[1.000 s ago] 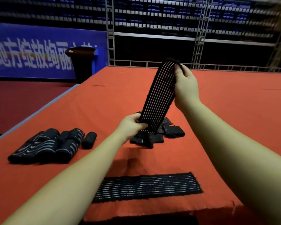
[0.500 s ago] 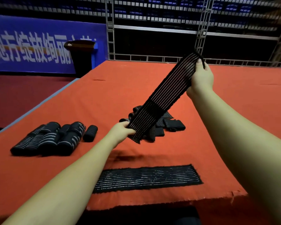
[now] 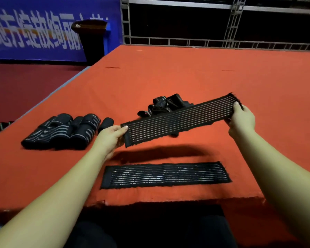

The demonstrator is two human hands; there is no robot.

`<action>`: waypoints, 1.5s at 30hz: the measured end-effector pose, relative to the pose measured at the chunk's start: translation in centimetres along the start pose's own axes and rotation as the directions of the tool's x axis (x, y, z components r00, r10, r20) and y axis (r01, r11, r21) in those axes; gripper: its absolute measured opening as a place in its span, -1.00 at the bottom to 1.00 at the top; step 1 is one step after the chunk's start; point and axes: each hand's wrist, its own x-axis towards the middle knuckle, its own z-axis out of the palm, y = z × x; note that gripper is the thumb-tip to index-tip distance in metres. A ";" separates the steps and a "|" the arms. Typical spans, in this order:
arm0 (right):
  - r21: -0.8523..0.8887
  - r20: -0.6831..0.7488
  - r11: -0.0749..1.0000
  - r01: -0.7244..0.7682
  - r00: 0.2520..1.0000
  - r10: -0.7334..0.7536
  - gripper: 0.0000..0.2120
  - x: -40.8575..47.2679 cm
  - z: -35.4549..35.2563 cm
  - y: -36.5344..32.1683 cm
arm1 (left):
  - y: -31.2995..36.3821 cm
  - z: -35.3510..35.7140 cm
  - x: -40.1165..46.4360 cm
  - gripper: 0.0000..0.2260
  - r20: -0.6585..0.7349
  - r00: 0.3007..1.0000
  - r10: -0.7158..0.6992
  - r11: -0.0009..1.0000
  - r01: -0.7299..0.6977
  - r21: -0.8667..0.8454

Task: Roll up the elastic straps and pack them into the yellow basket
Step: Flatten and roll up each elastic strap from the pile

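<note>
A black elastic strap with thin grey stripes is stretched flat in the air above the orange table. My left hand pinches its near left end and my right hand grips its far right end, which sits a little higher. A second strap lies flat near the table's front edge, below the held one. Behind the held strap lies a loose pile of straps. Several rolled straps lie in a row at the left. No yellow basket is in view.
The table's front edge is frayed and close to my body. At the back stand a dark lectern, a blue banner and a metal railing. The left table edge drops to a red floor.
The strap has swung down from nearly upright to almost level. My right hand dropped and moved right; my left hand stays on the other end. The camera tilted down.
</note>
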 end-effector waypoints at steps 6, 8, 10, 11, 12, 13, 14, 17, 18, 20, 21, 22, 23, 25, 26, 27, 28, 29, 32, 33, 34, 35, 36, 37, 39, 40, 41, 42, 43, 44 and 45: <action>-0.506 0.138 0.853 0.129 0.988 -0.068 -0.82 -3.7 -3.9 4.8 | -2.3 -4.1 -3.1 -0.81 -0.166 0.983 0.077 0.977 -0.041 0.209; -0.594 0.165 0.788 0.160 0.983 -0.075 -0.80 -4.8 -4.9 6.0 | -2.9 -4.6 -4.0 -0.89 -0.176 0.982 0.063 0.975 -0.022 0.223; -0.639 0.178 0.750 0.171 0.981 -0.072 -0.76 -5.8 -5.9 6.8 | -3.5 -4.9 -4.9 -0.94 -0.166 0.986 0.028 0.979 0.007 0.205; -0.658 0.187 0.732 0.177 0.980 -0.069 -0.76 -6.3 -6.4 7.0 | -3.9 -5.0 -5.3 -0.90 -0.159 0.987 0.011 0.979 0.021 0.202; -0.674 0.197 0.715 0.185 0.978 -0.068 -0.76 -6.7 -6.8 7.2 | -4.2 -5.2 -5.8 -0.87 -0.159 0.987 0.004 0.974 0.032 0.225; -0.686 0.203 0.701 0.194 0.977 -0.072 -0.77 -7.1 -7.1 7.4 | -4.6 -5.4 -6.1 -0.86 -0.166 0.986 0.014 0.961 0.033 0.275; -0.693 0.206 0.691 0.205 0.975 -0.082 -0.78 -7.6 -7.4 7.5 | -4.9 -5.6 -6.5 -0.86 -0.175 0.984 0.030 0.938 0.032 0.344; -0.721 0.204 0.659 0.213 0.975 -0.092 -0.77 -8.5 -8.0 7.7 | -5.2 -5.5 -7.5 -0.90 -0.196 0.978 0.075 0.840 0.044 0.541; -0.735 0.204 0.643 0.215 0.975 -0.091 -0.78 -8.7 -8.2 7.9 | -5.3 -5.3 -7.8 -0.89 -0.202 0.975 0.095 0.807 0.043 0.589; -0.766 0.206 0.603 0.222 0.974 -0.096 -0.78 -9.1 -8.8 8.3 | -5.4 -4.8 -8.3 -0.88 -0.201 0.971 0.129 0.770 0.030 0.638; -0.781 0.205 0.584 0.222 0.974 -0.096 -0.79 -9.1 -9.0 8.5 | -5.3 -4.5 -8.5 -0.88 -0.197 0.971 0.136 0.756 0.027 0.654; -0.795 0.205 0.565 0.221 0.974 -0.092 -0.80 -9.2 -9.3 8.7 | -5.5 -4.4 -8.6 -0.87 -0.195 0.970 0.143 0.742 0.026 0.670; -0.809 0.206 0.545 0.220 0.975 -0.088 -0.80 -9.2 -9.4 9.0 | -5.7 -4.2 -8.7 -0.87 -0.193 0.970 0.147 0.728 0.025 0.685; -0.831 0.206 0.511 0.220 0.975 -0.084 -0.81 -9.1 -9.6 9.3 | -6.0 -4.1 -8.7 -0.87 -0.191 0.969 0.157 0.708 0.025 0.706; -0.839 0.204 0.498 0.220 0.975 -0.087 -0.83 -9.1 -9.7 9.4 | -6.1 -4.0 -8.7 -0.86 -0.192 0.968 0.160 0.699 0.026 0.714; -0.845 0.201 0.488 0.220 0.975 -0.092 -0.85 -9.1 -9.7 9.5 | -6.2 -4.0 -8.7 -0.86 -0.194 0.968 0.157 0.692 0.032 0.721; -0.848 0.197 0.482 0.220 0.975 -0.099 -0.86 -9.2 -9.7 9.5 | -6.3 -4.0 -8.6 -0.86 -0.195 0.969 0.155 0.685 0.037 0.728; -0.850 0.195 0.477 0.222 0.975 -0.106 -0.88 -9.3 -9.8 9.6 | -6.4 -4.0 -8.6 -0.85 -0.197 0.968 0.153 0.677 0.042 0.734; -0.859 0.199 0.456 0.231 0.973 -0.119 -0.89 -9.5 -9.9 9.7 | -6.5 -3.9 -8.8 -0.84 -0.201 0.966 0.160 0.650 0.049 0.758; -0.861 0.199 0.451 0.234 0.972 -0.125 -0.88 -9.6 -9.9 9.7 | -6.6 -3.9 -8.8 -0.84 -0.198 0.967 0.162 0.639 0.050 0.767; -0.862 0.200 0.447 0.238 0.971 -0.131 -0.87 -9.7 -9.9 9.8 | -6.7 -3.8 -8.9 -0.84 -0.195 0.966 0.169 0.630 0.046 0.776; -0.863 0.202 0.442 0.243 0.970 -0.138 -0.88 -9.7 -9.9 9.9 | -6.8 -3.7 -8.9 -0.84 -0.191 0.966 0.176 0.621 0.042 0.782; -0.865 0.206 0.435 0.249 0.968 -0.146 -0.88 -9.7 -10.0 10.0 | -6.9 -3.7 -8.9 -0.84 -0.191 0.964 0.188 0.615 0.036 0.788; -0.868 0.213 0.422 0.260 0.965 -0.155 -0.88 -9.8 -10.0 10.1 | -6.9 -3.6 -8.9 -0.83 -0.192 0.961 0.200 0.608 0.032 0.793; -0.878 0.233 0.387 0.283 0.957 -0.172 -0.87 -9.8 -10.0 10.4 | -7.1 -3.4 -8.9 -0.81 -0.193 0.954 0.229 0.594 0.020 0.805; -0.882 0.240 0.372 0.290 0.955 -0.176 -0.88 -9.8 -10.0 10.5 | -7.1 -3.3 -9.0 -0.81 -0.187 0.952 0.243 0.582 0.012 0.813; -0.886 0.243 0.359 0.293 0.954 -0.177 -0.88 -9.8 -10.0 10.5 | -7.2 -3.2 -9.1 -0.80 -0.180 0.950 0.255 0.568 0.004 0.823; -0.891 0.243 0.349 0.292 0.954 -0.177 -0.89 -9.9 -9.9 10.6 | -7.2 -3.2 -9.2 -0.78 -0.172 0.949 0.264 0.552 -0.003 0.834; -0.895 0.239 0.342 0.287 0.955 -0.178 -0.89 -9.9 -9.9 10.7 | -7.2 -3.1 -9.2 -0.77 -0.164 0.949 0.270 0.537 -0.007 0.844; -0.900 0.231 0.334 0.279 0.957 -0.178 -0.89 -10.0 -9.8 10.8 | -7.2 -3.1 -9.3 -0.76 -0.156 0.949 0.275 0.522 -0.011 0.853; -0.907 0.223 0.323 0.271 0.958 -0.180 -0.88 -10.0 -9.8 10.9 | -7.3 -3.1 -9.3 -0.75 -0.150 0.948 0.279 0.509 -0.014 0.861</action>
